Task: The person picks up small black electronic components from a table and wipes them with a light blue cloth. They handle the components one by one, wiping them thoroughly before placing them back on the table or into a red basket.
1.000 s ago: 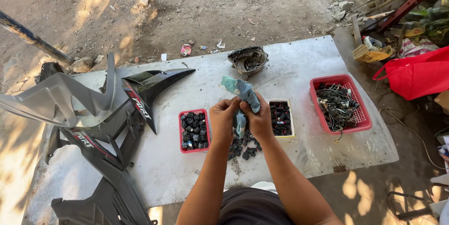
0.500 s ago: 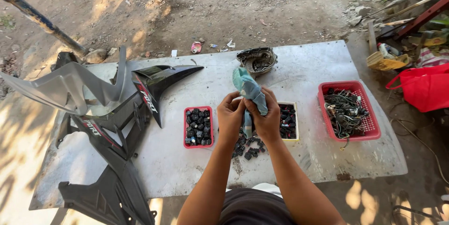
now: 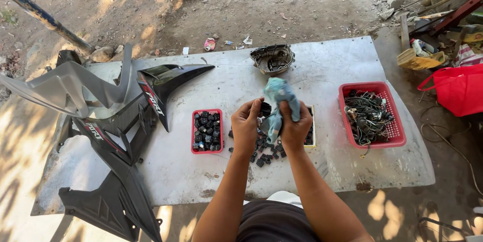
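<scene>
A grey counter point(image 3: 322, 66) carries a small red tray of black parts point(image 3: 207, 131) and, to the right, a larger red basket of tangled wires point(image 3: 371, 114). A dark metal engine cover point(image 3: 272, 59) sits near the far edge. Motorcycle fairing panels point(image 3: 113, 121) overhang the left end. A red bag point(image 3: 458, 89) lies on the ground.

I count two red baskets on the desk point(image 3: 322, 171): a small one point(image 3: 207, 131) of black parts mid-desk, a larger one point(image 3: 372, 114) of wires toward the right edge. One pale tray point(image 3: 310, 130), one metal engine cover point(image 3: 272, 59) at the far edge.
</scene>
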